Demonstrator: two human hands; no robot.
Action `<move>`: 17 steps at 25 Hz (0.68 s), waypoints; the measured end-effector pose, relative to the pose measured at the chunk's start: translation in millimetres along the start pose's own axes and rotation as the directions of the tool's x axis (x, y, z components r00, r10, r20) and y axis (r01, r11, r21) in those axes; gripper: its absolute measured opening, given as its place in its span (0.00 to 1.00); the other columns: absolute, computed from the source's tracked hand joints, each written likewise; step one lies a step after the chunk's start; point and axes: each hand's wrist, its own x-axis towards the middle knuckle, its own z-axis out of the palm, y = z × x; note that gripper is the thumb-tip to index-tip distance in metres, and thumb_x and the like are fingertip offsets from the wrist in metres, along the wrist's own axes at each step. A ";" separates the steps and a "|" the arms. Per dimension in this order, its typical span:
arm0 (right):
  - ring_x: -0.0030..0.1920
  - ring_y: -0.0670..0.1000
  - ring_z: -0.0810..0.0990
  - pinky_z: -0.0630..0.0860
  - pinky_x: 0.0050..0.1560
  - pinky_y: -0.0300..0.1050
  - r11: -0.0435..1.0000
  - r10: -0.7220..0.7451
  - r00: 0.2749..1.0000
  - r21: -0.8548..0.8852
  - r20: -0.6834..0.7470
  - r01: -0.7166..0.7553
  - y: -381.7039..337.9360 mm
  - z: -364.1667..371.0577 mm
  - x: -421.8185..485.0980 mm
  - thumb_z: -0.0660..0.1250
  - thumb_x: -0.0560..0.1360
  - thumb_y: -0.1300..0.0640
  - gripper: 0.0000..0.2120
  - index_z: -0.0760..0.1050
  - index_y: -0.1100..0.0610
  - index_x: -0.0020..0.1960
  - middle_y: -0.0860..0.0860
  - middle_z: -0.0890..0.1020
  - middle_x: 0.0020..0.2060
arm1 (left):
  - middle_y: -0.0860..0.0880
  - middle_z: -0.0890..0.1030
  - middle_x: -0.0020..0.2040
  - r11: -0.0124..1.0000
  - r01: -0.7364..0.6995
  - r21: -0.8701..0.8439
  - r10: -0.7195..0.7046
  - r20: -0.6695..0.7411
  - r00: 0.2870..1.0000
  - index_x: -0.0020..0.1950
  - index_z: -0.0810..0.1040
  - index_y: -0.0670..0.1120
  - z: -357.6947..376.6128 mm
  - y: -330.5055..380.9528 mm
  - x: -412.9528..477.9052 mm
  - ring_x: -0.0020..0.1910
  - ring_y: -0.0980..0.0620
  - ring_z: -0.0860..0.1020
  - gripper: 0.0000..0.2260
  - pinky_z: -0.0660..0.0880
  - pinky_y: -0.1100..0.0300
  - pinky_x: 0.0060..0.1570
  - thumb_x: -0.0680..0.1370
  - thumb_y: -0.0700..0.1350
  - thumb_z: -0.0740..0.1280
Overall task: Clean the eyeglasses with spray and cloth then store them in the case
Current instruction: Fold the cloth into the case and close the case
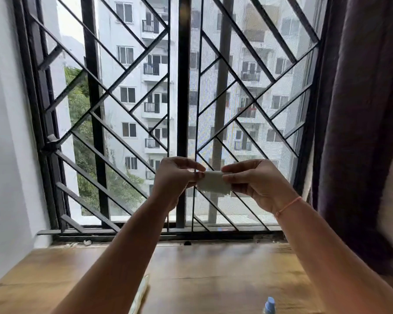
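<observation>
Cloth (213, 183), small and white, is held up in front of the window grille (132, 114), stretched between both hands. The left hand (177, 177) pinches its left edge between thumb and fingertips, and the right hand (254, 184) pinches the right edge the same way, with a thin orange thread (288, 206) round that wrist. The hands are close together, joined only by the cloth, well above the wooden table (213, 268). The blue top of a spray bottle (270, 305) shows at the bottom edge, between the forearms. A dark curtain (359, 123) hangs at right.
</observation>
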 end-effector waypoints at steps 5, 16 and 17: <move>0.28 0.45 0.80 0.76 0.28 0.35 0.980 -0.154 0.984 -0.141 -0.093 0.140 1.2 0.1 -0.6 0.70 0.63 0.76 0.10 0.80 0.64 0.37 0.55 0.80 0.31 | 0.60 0.81 0.29 0.986 -0.138 0.092 0.136 0.029 0.990 0.29 0.83 0.48 2.8 3.4 -2.5 0.33 0.62 0.79 0.18 0.78 0.61 0.44 0.66 0.25 0.68; 0.35 0.46 0.76 0.72 0.40 0.37 0.874 -0.322 0.929 -0.434 -0.181 0.219 5.0 -0.3 -0.6 0.71 0.67 0.68 0.06 0.80 0.58 0.37 0.51 0.79 0.32 | 0.51 0.81 0.44 0.831 -0.274 0.483 0.323 -0.019 0.946 0.43 0.84 0.43 7.5 -2.5 3.2 0.38 0.59 0.77 0.07 0.75 0.67 0.45 0.69 0.33 0.70; 0.36 0.47 0.76 0.73 0.42 0.39 0.899 -0.297 0.939 -0.383 -0.172 0.214 4.9 -0.9 -1.0 0.70 0.68 0.68 0.06 0.79 0.59 0.37 0.53 0.79 0.33 | 0.49 0.81 0.43 0.841 -0.258 0.476 0.307 -0.026 0.951 0.42 0.84 0.44 7.3 -4.0 3.8 0.38 0.55 0.77 0.06 0.75 0.63 0.44 0.70 0.35 0.70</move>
